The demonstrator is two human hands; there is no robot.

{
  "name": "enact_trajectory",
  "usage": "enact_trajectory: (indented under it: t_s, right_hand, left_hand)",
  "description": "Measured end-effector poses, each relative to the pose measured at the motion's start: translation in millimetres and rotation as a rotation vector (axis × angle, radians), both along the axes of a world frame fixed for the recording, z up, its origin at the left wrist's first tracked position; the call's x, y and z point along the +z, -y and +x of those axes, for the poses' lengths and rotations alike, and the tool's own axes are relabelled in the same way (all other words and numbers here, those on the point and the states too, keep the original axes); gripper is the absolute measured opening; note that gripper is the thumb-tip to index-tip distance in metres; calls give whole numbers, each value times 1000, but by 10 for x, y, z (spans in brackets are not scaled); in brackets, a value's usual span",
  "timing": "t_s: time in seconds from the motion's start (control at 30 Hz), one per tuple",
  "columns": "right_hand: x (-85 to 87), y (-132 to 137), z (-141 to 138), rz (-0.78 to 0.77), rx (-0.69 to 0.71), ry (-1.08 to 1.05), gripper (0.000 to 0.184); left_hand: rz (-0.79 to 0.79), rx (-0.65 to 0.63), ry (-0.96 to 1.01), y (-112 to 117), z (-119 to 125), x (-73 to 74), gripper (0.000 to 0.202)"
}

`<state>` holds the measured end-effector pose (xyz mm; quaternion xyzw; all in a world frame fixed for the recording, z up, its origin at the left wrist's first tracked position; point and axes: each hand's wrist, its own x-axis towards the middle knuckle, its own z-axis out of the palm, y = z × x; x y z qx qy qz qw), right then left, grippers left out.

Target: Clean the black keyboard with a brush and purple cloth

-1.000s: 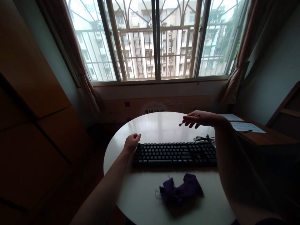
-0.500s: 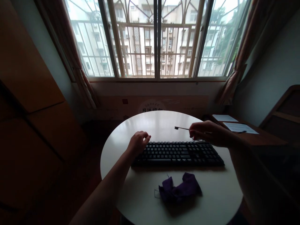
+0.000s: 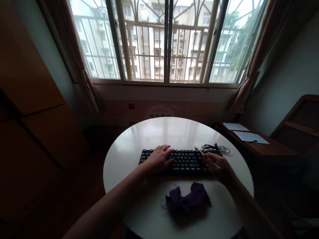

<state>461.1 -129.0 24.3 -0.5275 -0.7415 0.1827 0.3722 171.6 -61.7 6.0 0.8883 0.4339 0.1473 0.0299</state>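
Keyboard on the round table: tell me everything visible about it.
The keyboard is long and black, apparently plastic, with rows of dark keys. It lies flat across the white table, beyond the purple cloth. The left hand lies over its left part, hiding keys; the right hand hides part of its right end, holding a thin brush over it. Whether the brush touches it is unclear.

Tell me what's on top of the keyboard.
Over the keyboard are the left hand, palm down, and the right hand, holding a slim brush. Whatever lies directly beneath both hands is covered and can't be seen.
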Motion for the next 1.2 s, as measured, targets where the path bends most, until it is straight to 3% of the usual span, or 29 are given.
enact_trajectory:
  t_s: [0.27, 0.53, 0.83, 1.2]
  right_hand:
    - [-69, -14, -66, 41, -26, 125, 37]
    - [-191, -108, -80, 43, 1, 196, 36]
    - [-228, -138, -117, 19, -74, 246, 33]
    - [-294, -202, -125, 46, -63, 304, 32]
  left_hand:
    - [-76, 12, -96, -38, 3, -67, 62]
    - [-78, 13, -59, -37, 4, -61, 60]
    - [-64, 8, -38, -46, 10, -72, 60]
    - [-50, 7, -34, -58, 4, -86, 60]
